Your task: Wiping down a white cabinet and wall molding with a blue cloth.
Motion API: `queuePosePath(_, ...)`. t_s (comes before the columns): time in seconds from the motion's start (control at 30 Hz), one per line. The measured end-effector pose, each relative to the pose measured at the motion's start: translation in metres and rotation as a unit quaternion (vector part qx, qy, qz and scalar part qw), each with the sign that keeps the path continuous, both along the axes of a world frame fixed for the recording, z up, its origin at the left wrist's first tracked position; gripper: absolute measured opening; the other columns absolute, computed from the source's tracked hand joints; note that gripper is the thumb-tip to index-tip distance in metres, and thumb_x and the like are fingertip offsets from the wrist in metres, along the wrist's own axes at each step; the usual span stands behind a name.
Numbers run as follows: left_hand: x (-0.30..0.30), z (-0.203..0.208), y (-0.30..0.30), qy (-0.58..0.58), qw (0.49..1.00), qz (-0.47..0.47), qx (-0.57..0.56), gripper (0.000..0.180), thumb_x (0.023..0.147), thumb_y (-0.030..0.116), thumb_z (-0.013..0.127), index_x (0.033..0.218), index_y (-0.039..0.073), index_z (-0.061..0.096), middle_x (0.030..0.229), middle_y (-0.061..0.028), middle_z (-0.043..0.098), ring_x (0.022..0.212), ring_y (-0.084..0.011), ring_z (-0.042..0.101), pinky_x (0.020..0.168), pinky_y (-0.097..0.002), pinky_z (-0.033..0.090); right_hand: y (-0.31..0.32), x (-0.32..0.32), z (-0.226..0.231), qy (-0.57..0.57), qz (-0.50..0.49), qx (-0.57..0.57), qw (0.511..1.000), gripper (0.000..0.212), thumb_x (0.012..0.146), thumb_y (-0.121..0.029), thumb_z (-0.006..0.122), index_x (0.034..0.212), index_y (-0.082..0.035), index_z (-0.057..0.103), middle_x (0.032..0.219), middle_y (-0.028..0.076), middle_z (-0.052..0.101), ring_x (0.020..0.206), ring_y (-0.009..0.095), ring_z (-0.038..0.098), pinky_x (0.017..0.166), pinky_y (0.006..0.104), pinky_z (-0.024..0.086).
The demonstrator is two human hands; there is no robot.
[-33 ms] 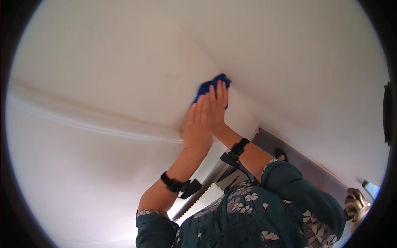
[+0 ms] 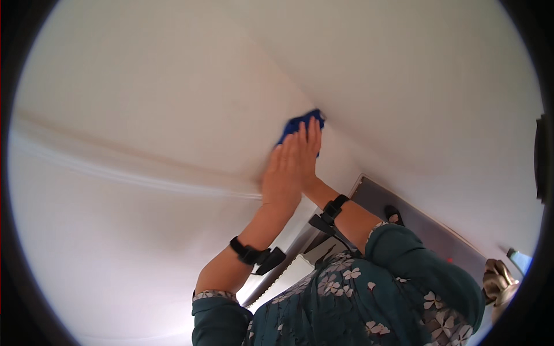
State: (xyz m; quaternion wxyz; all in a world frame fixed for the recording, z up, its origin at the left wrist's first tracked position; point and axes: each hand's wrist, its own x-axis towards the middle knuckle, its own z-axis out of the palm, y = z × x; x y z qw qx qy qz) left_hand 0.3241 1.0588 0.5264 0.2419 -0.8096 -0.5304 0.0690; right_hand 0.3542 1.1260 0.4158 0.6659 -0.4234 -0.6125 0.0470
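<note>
A dark blue cloth (image 2: pixel 295 124) is pressed against a white wall (image 2: pixel 190 86), close to the faint line where two wall faces meet. My right hand (image 2: pixel 309 151) holds the cloth there, its fingers straight and laid over it. Just left of it, my left hand (image 2: pixel 282 179) lies with fingers stretched out, their tips at the cloth's lower edge. How much cloth lies beneath the left palm is hidden. Black straps with small devices circle both wrists, the left strap (image 2: pixel 248 252) and the right strap (image 2: pixel 332 210).
A raised pale ridge (image 2: pixel 115 170) curves across the wall from the left toward my left hand. Below right are a grey floor (image 2: pixel 424 230) and a dark shoe (image 2: pixel 394 214). Shiny brown-gold fabric (image 2: pixel 499 279) shows at lower right, and a black object (image 2: pixel 540 158) stands at the right edge.
Both hands and the blue cloth have slid slightly right and down along the wall. The cloth stays under my right fingers.
</note>
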Motion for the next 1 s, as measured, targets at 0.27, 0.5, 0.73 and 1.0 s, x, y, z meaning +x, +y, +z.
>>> queuePosePath(0.27,0.014,0.038,0.020,-0.030,0.998,-0.046,0.002,0.058,0.083,0.009,0.049,0.138,-0.009,0.043,0.149,-0.0210,0.039,0.142,-0.0306,0.032,0.118,-0.0423,0.022,0.001,-0.009,0.066,0.134,-0.044,-0.102,0.985,0.067,0.096,-0.036,0.052,0.145,0.003,0.026,0.150,0.033,0.020,0.141,0.049,0.016,0.109,0.0599,0.018)
queuePosePath(0.5,0.008,0.081,-0.057,-0.053,0.994,0.047,0.086,0.054,0.080,-0.003,0.049,0.133,-0.013,0.046,0.149,-0.0243,0.038,0.143,-0.0344,0.031,0.117,-0.0467,0.021,-0.013,0.003,0.089,0.023,0.077,0.087,0.993,0.064,0.093,-0.031,0.053,0.146,0.000,0.033,0.152,0.034,0.021,0.142,0.048,0.019,0.110,0.0616,0.014)
queuePosePath(0.73,-0.011,0.016,-0.073,-0.119,0.988,0.091,0.021,0.054,0.081,0.002,0.048,0.132,-0.015,0.046,0.149,-0.0211,0.039,0.142,-0.0332,0.032,0.117,-0.0457,0.022,-0.003,-0.001,0.008,-0.062,0.121,0.158,0.978,0.064,0.091,-0.029,0.056,0.146,-0.004,0.035,0.151,0.031,0.027,0.140,0.049,0.023,0.109,0.0663,0.015)
queuePosePath(1.0,-0.030,0.007,-0.076,-0.146,0.981,0.122,0.038,0.047,0.081,0.010,0.051,0.123,-0.010,0.057,0.147,-0.0156,0.042,0.138,-0.0278,0.038,0.114,-0.0414,0.027,-0.008,0.002,0.008,-0.174,0.198,0.125,0.957,0.079,0.089,-0.037,0.059,0.150,-0.005,0.023,0.152,0.034,0.016,0.138,0.054,0.015,0.107,0.0710,0.012)
